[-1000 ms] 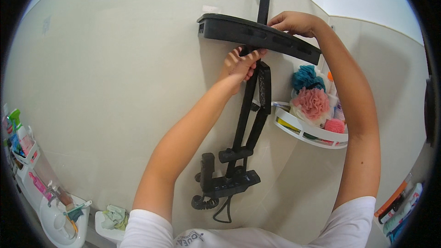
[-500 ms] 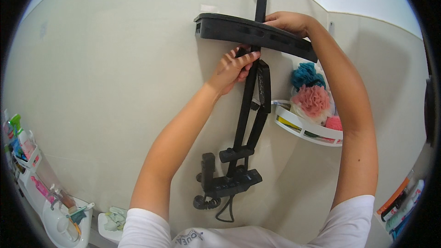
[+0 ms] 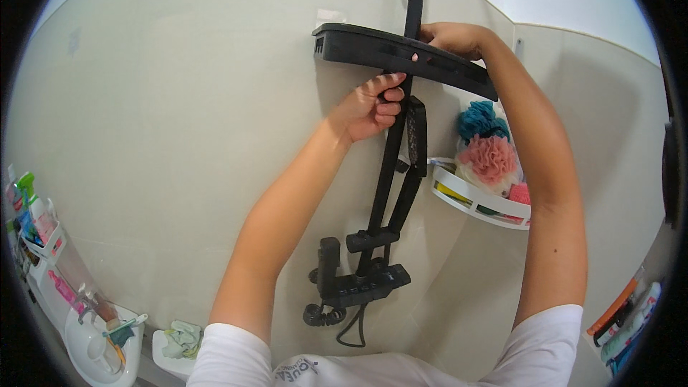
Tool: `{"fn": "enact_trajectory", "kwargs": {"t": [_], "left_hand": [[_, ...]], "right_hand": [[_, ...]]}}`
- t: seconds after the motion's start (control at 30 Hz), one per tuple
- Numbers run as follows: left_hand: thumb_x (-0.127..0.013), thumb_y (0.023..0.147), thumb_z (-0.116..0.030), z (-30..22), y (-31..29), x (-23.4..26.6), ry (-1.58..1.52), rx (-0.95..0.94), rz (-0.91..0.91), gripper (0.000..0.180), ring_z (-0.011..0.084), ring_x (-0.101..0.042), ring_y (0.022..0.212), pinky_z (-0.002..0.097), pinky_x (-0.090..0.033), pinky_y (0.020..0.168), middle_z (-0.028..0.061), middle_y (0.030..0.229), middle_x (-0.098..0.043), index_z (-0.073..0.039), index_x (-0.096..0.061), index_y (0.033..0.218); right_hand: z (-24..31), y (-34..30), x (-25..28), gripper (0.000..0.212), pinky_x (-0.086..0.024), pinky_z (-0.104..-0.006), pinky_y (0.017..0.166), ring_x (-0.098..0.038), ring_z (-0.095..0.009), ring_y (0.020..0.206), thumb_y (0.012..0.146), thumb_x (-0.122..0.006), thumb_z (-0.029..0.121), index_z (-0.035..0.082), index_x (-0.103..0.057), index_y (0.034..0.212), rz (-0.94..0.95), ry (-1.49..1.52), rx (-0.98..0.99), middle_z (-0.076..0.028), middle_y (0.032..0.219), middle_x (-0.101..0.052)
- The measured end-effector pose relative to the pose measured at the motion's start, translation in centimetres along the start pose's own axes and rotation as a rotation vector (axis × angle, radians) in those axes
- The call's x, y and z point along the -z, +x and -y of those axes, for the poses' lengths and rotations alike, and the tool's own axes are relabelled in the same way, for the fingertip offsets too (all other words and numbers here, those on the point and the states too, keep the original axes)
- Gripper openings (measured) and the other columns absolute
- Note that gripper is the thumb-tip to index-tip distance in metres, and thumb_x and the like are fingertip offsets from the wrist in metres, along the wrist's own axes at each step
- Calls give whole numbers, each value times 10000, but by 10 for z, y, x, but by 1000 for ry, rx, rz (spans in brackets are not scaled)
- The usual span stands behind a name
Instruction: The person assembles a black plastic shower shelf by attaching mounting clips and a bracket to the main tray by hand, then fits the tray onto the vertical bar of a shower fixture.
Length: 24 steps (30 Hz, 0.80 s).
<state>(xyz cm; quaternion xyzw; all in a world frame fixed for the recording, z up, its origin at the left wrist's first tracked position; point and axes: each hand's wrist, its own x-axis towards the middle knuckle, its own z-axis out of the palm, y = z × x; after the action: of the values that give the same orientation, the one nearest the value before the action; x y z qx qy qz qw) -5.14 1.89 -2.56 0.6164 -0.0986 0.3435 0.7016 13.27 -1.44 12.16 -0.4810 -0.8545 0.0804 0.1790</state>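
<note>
A black shower pole (image 3: 390, 165) runs down the wall and carries a long black shelf (image 3: 365, 49), tilted down to the right. Just under the shelf, my left hand (image 3: 373, 107) has its fingers curled beside the pole, around a small dark part mostly hidden by them. My right hand (image 3: 459, 39) reaches over the shelf's back, bent fingers in it against the pole; one fingertip shows through a front slot. Lower down, a black hand shower (image 3: 416, 136) hangs along the pole, above a black mixer unit (image 3: 365, 285).
At right, a white corner shelf (image 3: 476, 206) holds a teal bath puff (image 3: 481, 120) and a pink one (image 3: 490, 158). A white washbasin (image 3: 127, 365) stands lower left, below a rack of bottles (image 3: 50, 236). A coiled black hose (image 3: 322, 314) hangs by the mixer.
The pole and shelf appear slightly further right. My left hand's fingers have shifted and curled, covering more of the dark part. A right fingertip now shows through the shelf's slot.
</note>
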Motion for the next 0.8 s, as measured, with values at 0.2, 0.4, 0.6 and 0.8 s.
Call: {"fn": "enact_trajectory", "kwargs": {"t": [0.2,0.4,0.6,0.8], "left_hand": [[-530,867,-245,7,-3,-10,-31,-68,-29,98,27,-314,453,163,-239,376,-56,626,-386,-160,-489,843],[-470,837,-224,-51,-94,-61,1092,136,-143,229,46,-407,596,184,-337,523,-24,724,-479,-86,-517,1014],[-441,873,-235,-158,-79,-73,952,-460,-146,222,69,-437,762,211,-376,623,2,835,-513,-60,-536,973],[-362,905,-196,-134,-3,-63,1551,-287,-504,235,116,-492,674,234,-429,637,29,834,-544,-57,-518,1013]], "right_hand": [[-1,-4,5,514,-426,-238,832,-544,-126,913,774,-626,196,-75,-457,1177,65,249,86,-86,1063,-564],[-11,-4,6,502,-419,-241,861,-540,-120,940,788,-616,180,-81,-451,1184,45,221,73,-90,1089,-557],[1,-6,6,494,-417,-247,867,-543,-133,945,782,-613,162,-84,-454,1179,50,248,122,-97,1090,-558],[1,-5,6,462,-422,-252,863,-554,-142,929,793,-601,162,-82,-468,1162,55,274,91,-101,1066,-572]]}}
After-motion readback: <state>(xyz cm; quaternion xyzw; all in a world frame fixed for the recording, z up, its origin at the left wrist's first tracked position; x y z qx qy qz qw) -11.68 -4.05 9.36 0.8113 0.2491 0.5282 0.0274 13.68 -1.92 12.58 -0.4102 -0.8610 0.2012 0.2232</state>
